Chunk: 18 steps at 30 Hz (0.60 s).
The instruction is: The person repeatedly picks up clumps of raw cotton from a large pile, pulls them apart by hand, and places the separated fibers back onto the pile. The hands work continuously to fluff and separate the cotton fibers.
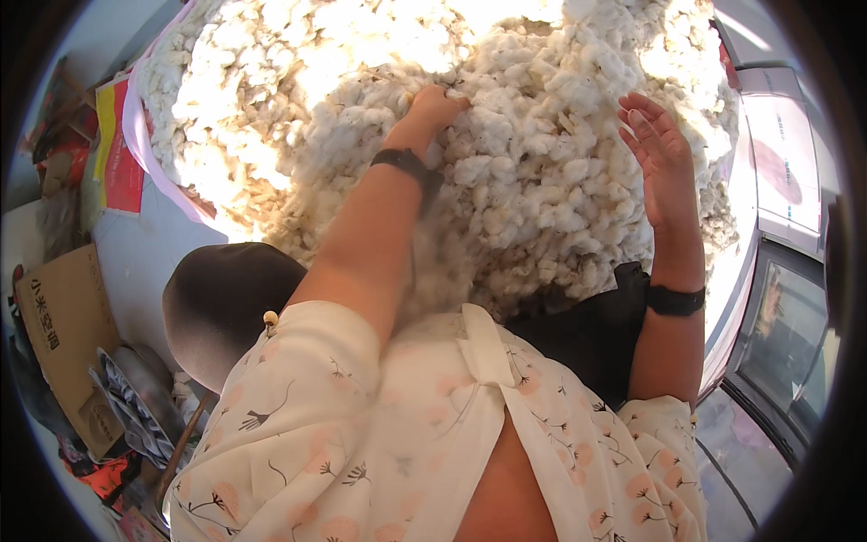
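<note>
A big heap of raw cotton [535,156] fills the space in front of me, partly in bright sunlight. My left hand [437,108] reaches into the middle of the heap, its fingers bent against the tufts; whether it grips any is hidden. To the right, my right hand [653,146] is raised over the cotton, palm turned inward, fingers apart and holding nothing. A black band is on each wrist. Pink cloth [140,129] borders the heap at the left.
At the left stand a cardboard box [68,339] with printing and a red and yellow bag [122,146]. A white printed box [782,156] and a dark glass-fronted appliance [779,339] are at the right. A wooden stick [183,444] leans at lower left.
</note>
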### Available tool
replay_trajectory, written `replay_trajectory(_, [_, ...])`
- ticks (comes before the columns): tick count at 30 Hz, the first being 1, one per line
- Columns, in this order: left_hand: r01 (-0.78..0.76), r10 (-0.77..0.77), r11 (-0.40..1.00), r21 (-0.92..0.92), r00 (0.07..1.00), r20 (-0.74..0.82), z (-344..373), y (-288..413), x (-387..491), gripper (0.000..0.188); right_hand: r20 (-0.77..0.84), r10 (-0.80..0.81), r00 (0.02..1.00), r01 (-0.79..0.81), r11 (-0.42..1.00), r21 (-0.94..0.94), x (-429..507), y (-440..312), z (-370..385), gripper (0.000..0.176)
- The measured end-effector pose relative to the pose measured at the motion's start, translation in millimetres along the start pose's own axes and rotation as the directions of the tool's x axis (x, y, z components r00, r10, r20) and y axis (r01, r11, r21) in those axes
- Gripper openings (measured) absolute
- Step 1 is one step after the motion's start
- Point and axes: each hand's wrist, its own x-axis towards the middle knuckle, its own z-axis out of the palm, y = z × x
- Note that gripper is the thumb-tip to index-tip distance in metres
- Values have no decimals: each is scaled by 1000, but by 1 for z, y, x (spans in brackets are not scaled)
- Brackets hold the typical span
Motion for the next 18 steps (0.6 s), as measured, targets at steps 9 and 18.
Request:
replay_trajectory(9, [161, -318, 248, -955, 945, 76, 16, 10, -3, 70, 113, 92, 989, -98, 994, 54, 61, 4, 47, 36])
replay_trajectory(18, [-62, -307, -332, -941, 951, 45, 7, 12, 12, 56, 226, -331, 916, 392, 623, -677, 215, -4, 158, 70])
